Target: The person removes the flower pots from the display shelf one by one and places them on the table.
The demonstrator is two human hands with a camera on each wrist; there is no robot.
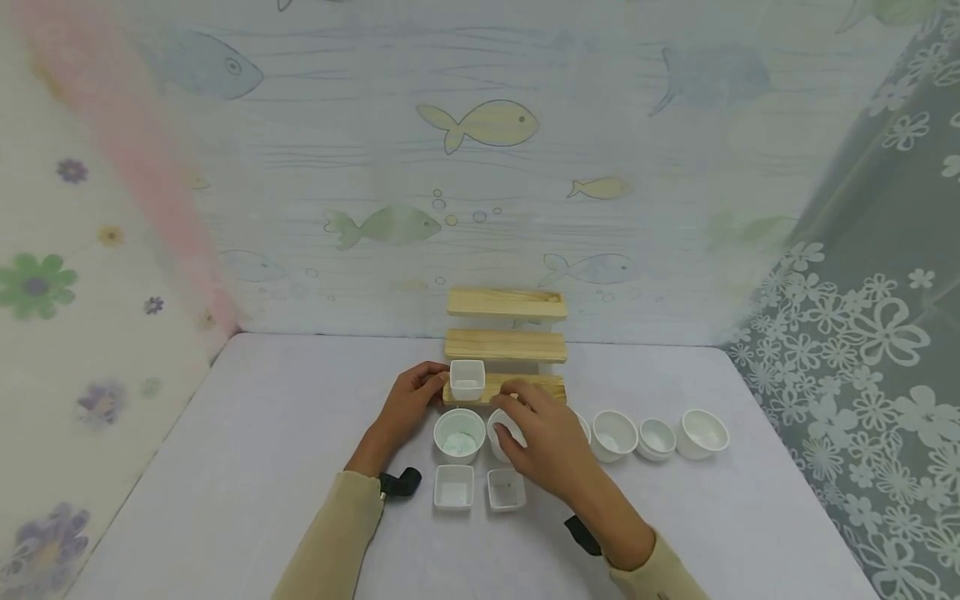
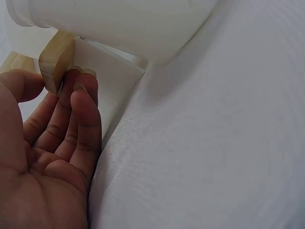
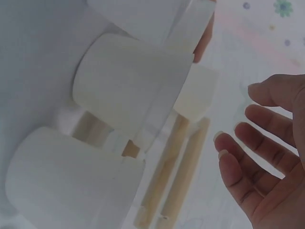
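Note:
A three-step wooden shelf (image 1: pixel 506 350) stands mid-table. On its lowest step sits a white square cup (image 1: pixel 467 379). My left hand (image 1: pixel 411 404) is at the step's left end, with relaxed fingertips (image 2: pixel 81 81) against the cup's side (image 2: pixel 112 90) and the wooden end (image 2: pixel 56 67); it grips nothing. My right hand (image 1: pixel 536 442) hovers palm down over a white round cup (image 1: pixel 501 433). In the right wrist view its fingers (image 3: pixel 257 138) are spread and hold nothing.
A round bowl (image 1: pixel 459 435) and two square cups (image 1: pixel 453 486) (image 1: pixel 506 488) lie in front of the shelf. Three round bowls (image 1: pixel 613 435) (image 1: pixel 657 437) (image 1: pixel 702 433) line up to the right. Patterned curtains wall the table at the back and sides.

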